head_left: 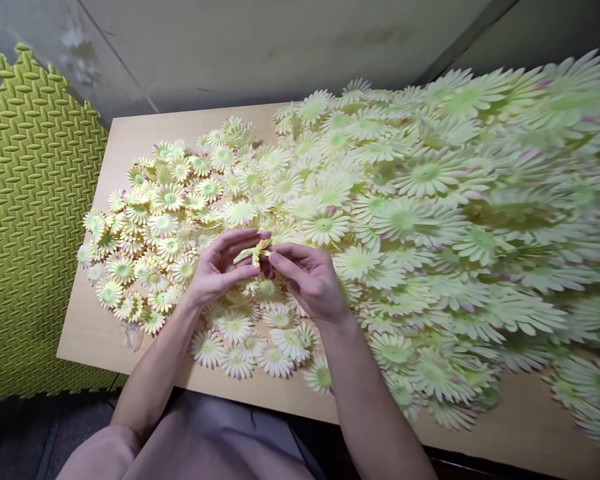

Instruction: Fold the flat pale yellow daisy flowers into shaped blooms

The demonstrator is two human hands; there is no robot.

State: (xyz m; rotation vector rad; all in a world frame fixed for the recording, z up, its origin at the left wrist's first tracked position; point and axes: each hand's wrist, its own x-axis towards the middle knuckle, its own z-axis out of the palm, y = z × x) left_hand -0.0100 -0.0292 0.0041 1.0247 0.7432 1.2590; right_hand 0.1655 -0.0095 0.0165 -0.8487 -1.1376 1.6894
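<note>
Both my hands meet above the middle of a wooden table. My left hand and my right hand pinch one small pale yellow fabric flower between their fingertips, a little above the table. Under and around them lies a wide heap of pale yellow daisy-like fabric flowers with green centres. The heap is thick on the right and thinner on the left, where smaller flowers lie flat.
A yellow-green foam mat stands along the table's left side. A grey wall rises behind the table. Bare wood shows at the table's near left corner and near right edge. My lap sits below the front edge.
</note>
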